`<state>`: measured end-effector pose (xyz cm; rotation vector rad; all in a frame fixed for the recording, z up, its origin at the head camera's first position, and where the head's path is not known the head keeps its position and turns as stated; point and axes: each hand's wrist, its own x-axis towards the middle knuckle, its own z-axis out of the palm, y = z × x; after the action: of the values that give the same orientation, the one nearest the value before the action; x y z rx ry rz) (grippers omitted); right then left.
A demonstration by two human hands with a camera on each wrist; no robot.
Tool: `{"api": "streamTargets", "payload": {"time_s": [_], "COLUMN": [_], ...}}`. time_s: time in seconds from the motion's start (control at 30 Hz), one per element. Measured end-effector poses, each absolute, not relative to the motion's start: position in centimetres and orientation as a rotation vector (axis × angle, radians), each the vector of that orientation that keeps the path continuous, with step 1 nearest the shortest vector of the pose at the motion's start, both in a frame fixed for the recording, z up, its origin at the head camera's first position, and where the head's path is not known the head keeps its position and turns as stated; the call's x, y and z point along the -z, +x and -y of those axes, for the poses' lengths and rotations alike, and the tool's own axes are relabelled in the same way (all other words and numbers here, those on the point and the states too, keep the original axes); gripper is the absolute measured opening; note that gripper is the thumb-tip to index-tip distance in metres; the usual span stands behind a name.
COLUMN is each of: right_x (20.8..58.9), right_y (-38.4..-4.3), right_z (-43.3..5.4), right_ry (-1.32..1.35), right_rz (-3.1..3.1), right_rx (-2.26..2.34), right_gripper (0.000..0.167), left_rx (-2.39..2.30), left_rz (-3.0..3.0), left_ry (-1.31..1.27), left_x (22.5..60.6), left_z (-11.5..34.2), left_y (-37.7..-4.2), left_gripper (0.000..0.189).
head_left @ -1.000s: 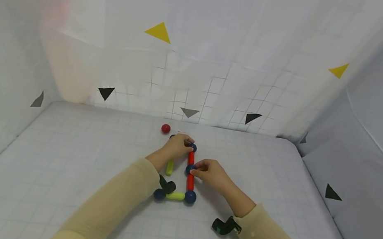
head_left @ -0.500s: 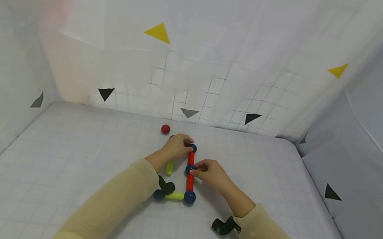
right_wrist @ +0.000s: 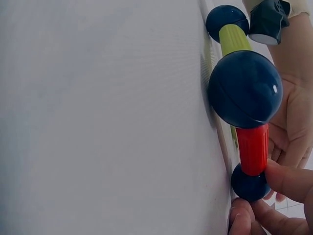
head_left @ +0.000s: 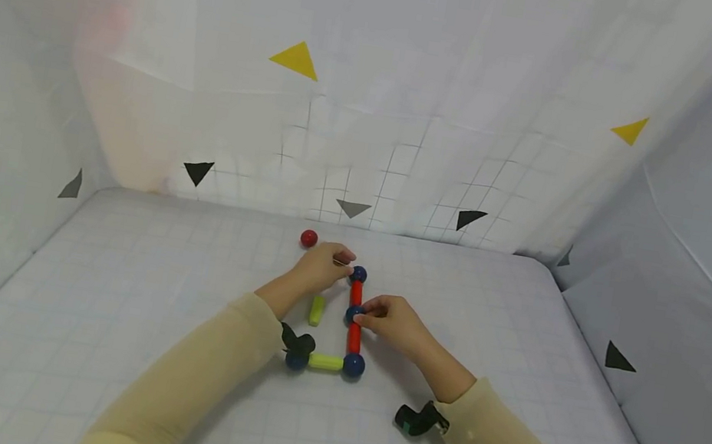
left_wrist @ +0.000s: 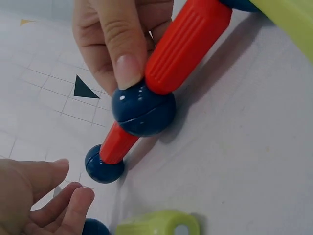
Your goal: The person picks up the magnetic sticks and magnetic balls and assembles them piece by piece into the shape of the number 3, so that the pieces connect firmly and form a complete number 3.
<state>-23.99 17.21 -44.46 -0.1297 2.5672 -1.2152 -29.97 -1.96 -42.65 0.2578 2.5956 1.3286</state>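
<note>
In the head view my right hand [head_left: 392,322] pinches the middle blue ball [head_left: 351,314] of a magnetic rod-and-ball chain between thumb and fingers. Red rods run from that ball to a far blue ball [head_left: 359,274] and a near blue ball [head_left: 353,365]. A yellow-green rod [head_left: 326,362] joins the near ball to another blue ball [head_left: 296,362], partly covered by the left wrist camera. My left hand [head_left: 319,268] is just left of the far ball; in the left wrist view its thumb and fingers stand apart, holding nothing. Behind it shows part of one more blue ball [left_wrist: 95,227].
A loose yellow-green rod [head_left: 316,310] lies inside the frame of rods, below my left wrist. Farther back sits a red ball [head_left: 308,238]. White sheets with black and yellow triangles enclose the white gridded table [head_left: 491,298]. A wrist camera [head_left: 415,420] hangs beneath my right sleeve.
My left hand has let go of the far blue ball and drawn a little to the left, uncovering more of the loose rod. The right hand keeps its pinch and place.
</note>
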Motion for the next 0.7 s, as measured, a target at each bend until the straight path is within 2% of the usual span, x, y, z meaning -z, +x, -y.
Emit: {"api": "streamTargets", "payload": {"time_s": [0.7], "right_x": [44.4], "right_y": [-24.1], "right_z": [-17.2], "right_ry": [-0.082], "right_rz": [-2.557], "right_rx": [1.187], "right_gripper": [0.030], "left_rx": [-1.323], "left_rz": [-2.668], "left_ry": [0.315], "left_x": [42.7], "left_z": [6.3], "left_y": [-29.3], "left_gripper": [0.022]}}
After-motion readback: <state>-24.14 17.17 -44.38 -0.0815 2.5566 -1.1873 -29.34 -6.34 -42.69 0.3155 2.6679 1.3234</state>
